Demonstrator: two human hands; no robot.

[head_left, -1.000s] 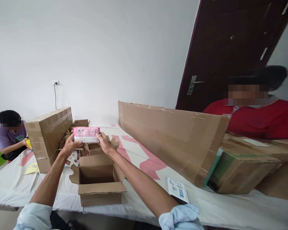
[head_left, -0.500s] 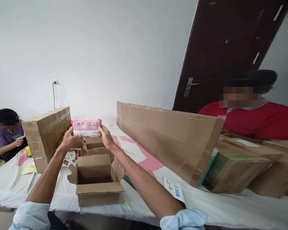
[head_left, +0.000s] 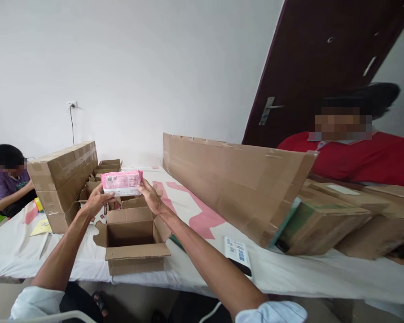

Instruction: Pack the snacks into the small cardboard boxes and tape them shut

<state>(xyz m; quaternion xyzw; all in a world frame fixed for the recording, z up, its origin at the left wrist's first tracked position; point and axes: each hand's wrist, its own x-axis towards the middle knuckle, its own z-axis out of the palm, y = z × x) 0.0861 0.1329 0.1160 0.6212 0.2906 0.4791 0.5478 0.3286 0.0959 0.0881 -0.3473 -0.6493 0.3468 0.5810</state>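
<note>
Pink packet, one, clamped between left hand and right hand, above one open carton.

place: makeshift packing room in a home-like space | surface: table under a white-and-pink cloth | stock: taped cartons, rows of small open boxes, long cardboard sheet | room: plain white wall with socket, dark wooden door | staff: two other people working nearby
</note>
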